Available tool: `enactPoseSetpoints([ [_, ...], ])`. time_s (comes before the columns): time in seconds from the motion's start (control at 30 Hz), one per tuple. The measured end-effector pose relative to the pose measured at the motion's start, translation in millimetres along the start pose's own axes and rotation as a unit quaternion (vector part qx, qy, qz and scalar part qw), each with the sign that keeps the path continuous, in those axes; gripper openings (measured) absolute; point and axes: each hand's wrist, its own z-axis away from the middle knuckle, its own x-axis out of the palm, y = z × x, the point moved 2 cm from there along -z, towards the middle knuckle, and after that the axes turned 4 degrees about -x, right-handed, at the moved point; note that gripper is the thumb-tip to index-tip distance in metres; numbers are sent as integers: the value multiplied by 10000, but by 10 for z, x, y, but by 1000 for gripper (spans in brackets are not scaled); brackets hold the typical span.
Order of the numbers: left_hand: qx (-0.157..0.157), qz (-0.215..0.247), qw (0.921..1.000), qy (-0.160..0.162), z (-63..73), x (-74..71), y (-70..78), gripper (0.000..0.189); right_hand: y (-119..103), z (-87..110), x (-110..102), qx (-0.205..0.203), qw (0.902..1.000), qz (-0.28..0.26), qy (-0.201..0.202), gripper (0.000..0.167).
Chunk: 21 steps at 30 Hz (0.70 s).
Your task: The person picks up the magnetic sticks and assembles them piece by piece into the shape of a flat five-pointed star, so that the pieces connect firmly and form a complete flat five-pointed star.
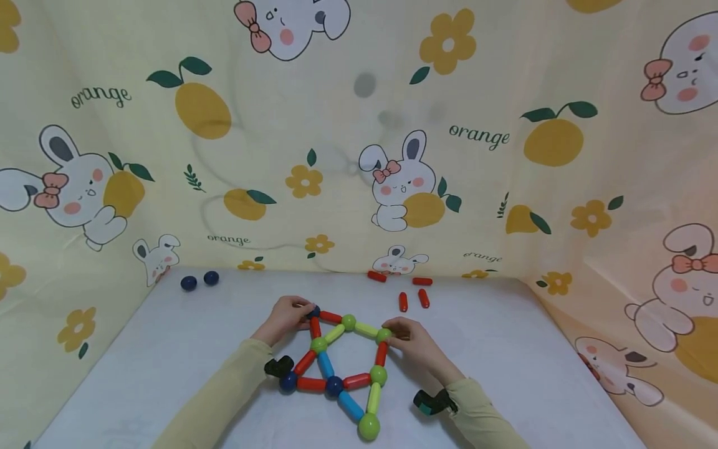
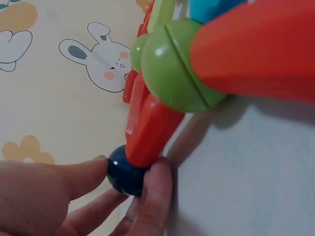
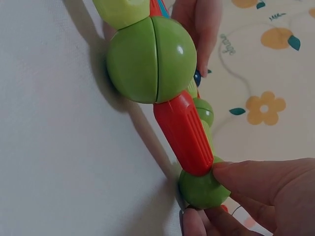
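Note:
A flat frame of balls and short rods lies on the white table, its green, dark blue, red, light green and blue parts joined in linked loops. At its far left corner my left hand (image 1: 283, 319) pinches a dark blue ball (image 2: 123, 172) between thumb and fingers. Two red rods meet at that ball. My right hand (image 1: 419, 346) pinches the green ball (image 3: 203, 191) at the far right corner, where a red rod (image 3: 182, 132) and a light green rod (image 1: 366, 330) join. Nearest the person sits another green ball (image 1: 369, 426), with a blue rod (image 1: 351, 406) leading into it.
Two loose dark blue balls (image 1: 189, 283) lie at the table's back left. Several loose red rods (image 1: 403, 302) are scattered at the back, right of centre. A patterned cloth (image 1: 336, 93) with rabbits and oranges rises behind and beside the white table (image 1: 140, 374).

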Motion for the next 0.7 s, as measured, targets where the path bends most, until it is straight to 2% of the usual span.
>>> enactPoseSetpoints([
  [0.17,42,-180,9998,-62,3,-8,15,28,-17,1,11,12,10000,-30,-48,32],
  [0.33,69,-316,9990,-319,-22,-47,11,30,-25,-5,17,86,10000,-28,39,31],
  [0.53,211,-125,9933,-1128,-17,-172,-52,39,-64,6,26,34,9999,-96,24,32],
  [0.67,342,191,9854,-1655,131,-294,-101,48,-296,112,-2,-19,9999,-95,-52,31],
  [0.7,366,213,9835,-1761,171,-321,-119,50,-290,111,-6,-13,10000,-54,-56,31],
])
